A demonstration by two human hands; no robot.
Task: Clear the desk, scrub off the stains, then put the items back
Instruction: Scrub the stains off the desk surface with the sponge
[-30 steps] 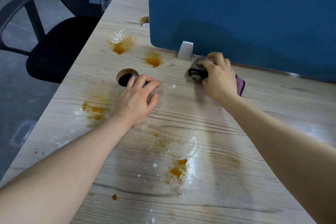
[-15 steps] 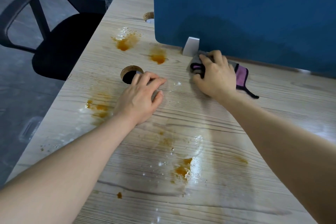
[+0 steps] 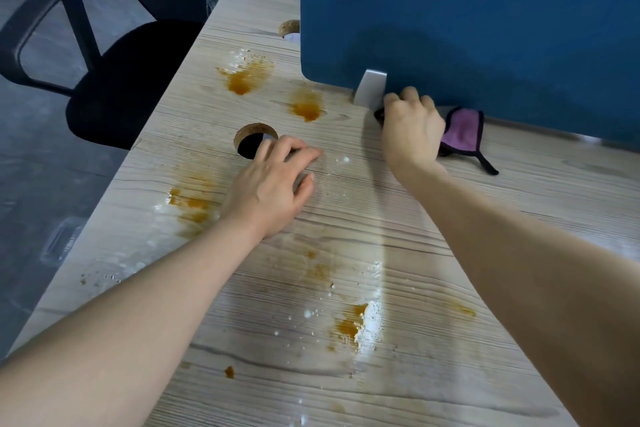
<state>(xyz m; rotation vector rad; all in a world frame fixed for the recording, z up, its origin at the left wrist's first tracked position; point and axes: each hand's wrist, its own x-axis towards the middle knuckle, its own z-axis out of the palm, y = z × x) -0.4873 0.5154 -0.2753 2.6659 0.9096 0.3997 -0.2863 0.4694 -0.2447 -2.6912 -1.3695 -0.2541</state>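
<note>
The right hand (image 3: 410, 130) grips a purple cloth (image 3: 462, 132) with curled fingers, pressing it to the desk (image 3: 415, 253) against the blue divider (image 3: 467, 17) and its grey bracket (image 3: 371, 87). The left hand (image 3: 273, 184) rests flat, fingers relaxed, beside the cable hole (image 3: 254, 144). Most of the cloth hides under the hand (only a corner and black trim show). Orange stains (image 3: 242, 80) dot the wood. Since a second ago the cloth has slid nearer the bracket, more of it trailing out; the left hand stayed put.
</note>
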